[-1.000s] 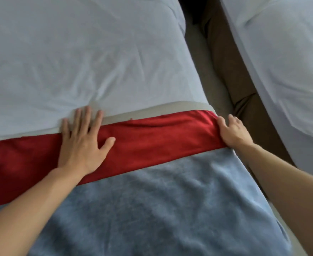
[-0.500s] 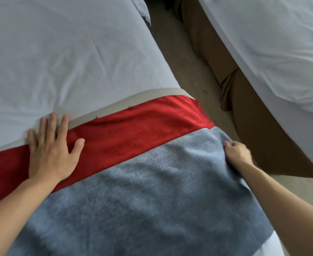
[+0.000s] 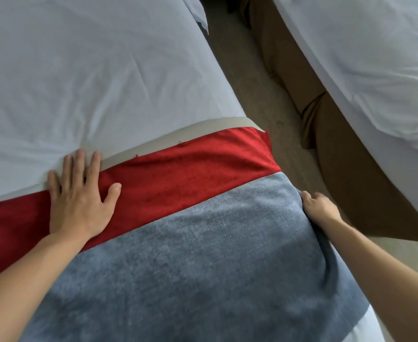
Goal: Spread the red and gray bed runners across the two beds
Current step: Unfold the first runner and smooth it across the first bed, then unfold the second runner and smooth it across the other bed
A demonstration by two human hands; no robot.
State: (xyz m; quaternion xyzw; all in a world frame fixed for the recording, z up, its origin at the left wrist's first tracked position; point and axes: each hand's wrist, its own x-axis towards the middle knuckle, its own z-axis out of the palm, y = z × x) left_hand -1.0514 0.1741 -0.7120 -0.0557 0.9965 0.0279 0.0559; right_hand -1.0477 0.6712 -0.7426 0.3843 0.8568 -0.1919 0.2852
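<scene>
Across the near white-sheeted bed (image 3: 92, 70), the red and gray velvety bed runner (image 3: 190, 218) lies with its long axis running side to side, its right end draping over the mattress edge. The left hand (image 3: 79, 201) presses flat on the red band, fingers spread. The right hand (image 3: 319, 208) pinches the gray edge. A carpeted aisle (image 3: 252, 90) separates the second white bed (image 3: 375, 70).

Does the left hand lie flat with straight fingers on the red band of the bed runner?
Yes, the left hand lies flat, fingers spread, on the red velvet band, fingertips reaching past its beige edge.
</scene>
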